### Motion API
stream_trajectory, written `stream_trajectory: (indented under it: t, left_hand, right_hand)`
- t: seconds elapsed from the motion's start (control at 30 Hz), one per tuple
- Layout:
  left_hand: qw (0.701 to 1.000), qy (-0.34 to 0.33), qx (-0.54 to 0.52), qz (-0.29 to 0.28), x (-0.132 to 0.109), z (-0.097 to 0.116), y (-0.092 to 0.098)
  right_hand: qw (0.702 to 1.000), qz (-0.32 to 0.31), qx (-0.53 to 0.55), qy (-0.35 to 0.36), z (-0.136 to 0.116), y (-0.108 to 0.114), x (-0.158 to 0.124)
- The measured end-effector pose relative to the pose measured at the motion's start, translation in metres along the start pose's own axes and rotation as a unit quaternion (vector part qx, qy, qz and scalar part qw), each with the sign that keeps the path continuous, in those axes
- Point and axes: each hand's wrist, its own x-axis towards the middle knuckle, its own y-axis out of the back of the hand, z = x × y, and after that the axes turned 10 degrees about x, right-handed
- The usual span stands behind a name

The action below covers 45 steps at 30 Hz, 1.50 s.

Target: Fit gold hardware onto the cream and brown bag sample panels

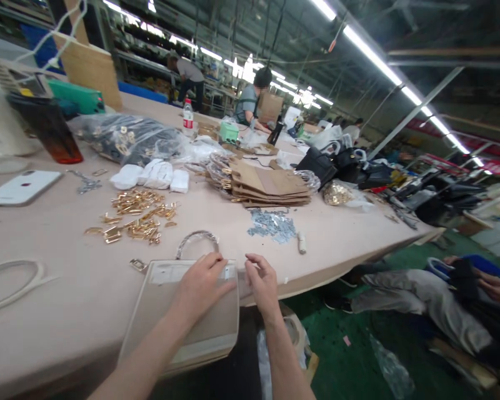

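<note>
A beige handbag body (158, 311) with pale edging leans at the table's front edge, its plastic-wrapped handle (198, 236) standing up behind it. My left hand (202, 286) holds its top edge near the right corner, fingertips over the edge and thumb stretched across the face. My right hand (261, 280) is just off the right side, fingers loosely bent and slightly apart, nothing visible in them. A small metal buckle (138, 265) lies by the bag's left corner. Farther back are a heap of gold-coloured metal fittings (144, 216) and a pile of flat grey metal pieces (271, 225).
Stacked brown bag pieces (270, 183), white rolls (156, 175) and a large plastic bag of parts (129, 139) occupy the table's back. A phone (20, 186) and dark cup (50, 130) stand left. Black handbags (316, 166) lie right; a seated person's legs (416, 294) are beyond the edge.
</note>
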Motion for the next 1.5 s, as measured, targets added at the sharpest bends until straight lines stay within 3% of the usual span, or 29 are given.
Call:
stream_trajectory:
  t: [0.13,0.23,0.37,0.57,0.73,0.83,1.07,1.17,1.3,1.4,1.5]
  left_hand:
    - [1.000,-0.014,-0.001,0.015,0.001,-0.004,-0.004]
    - [1.000,-0.009,0.003,0.018,0.000,-0.002,-0.002]
    - [1.000,-0.001,0.007,0.016,-0.001,0.000,-0.001]
    - [1.000,-0.006,0.006,0.023,-0.001,0.000,-0.001]
    - [1.000,-0.006,0.008,0.015,0.000,0.000,0.000]
    - [1.000,-0.006,0.004,0.020,-0.001,0.000,-0.001]
    - [1.000,0.010,-0.014,0.011,-0.002,0.002,-0.001]
    - [0.999,0.021,-0.030,-0.001,-0.003,0.004,0.005]
    - [0.996,-0.004,-0.047,-0.071,-0.004,-0.001,0.018]
    - [0.993,-0.034,-0.001,-0.117,-0.006,-0.008,0.034]
    - [0.991,-0.032,0.060,-0.112,-0.011,-0.019,0.053]
  right_hand:
    - [0.978,0.200,-0.017,0.053,0.008,0.043,0.027]
    - [0.961,0.253,-0.077,0.077,0.012,0.072,0.053]
    - [0.972,0.188,-0.109,0.088,0.019,0.080,0.081]
    - [0.976,0.072,-0.178,0.107,0.031,0.059,0.111]
    - [0.958,0.083,-0.238,0.136,0.036,0.054,0.127]
    - [0.951,0.046,-0.275,0.135,0.036,0.052,0.128]
    - [0.897,-0.002,-0.419,0.138,0.034,0.040,0.123]
    - [0.892,-0.015,-0.431,0.139,0.036,0.042,0.123]
    - [0.897,-0.026,-0.416,0.147,0.048,0.050,0.129]
    - [0.903,-0.029,-0.403,0.148,0.054,0.054,0.133]
    - [0.905,-0.017,-0.399,0.146,0.055,0.055,0.134]
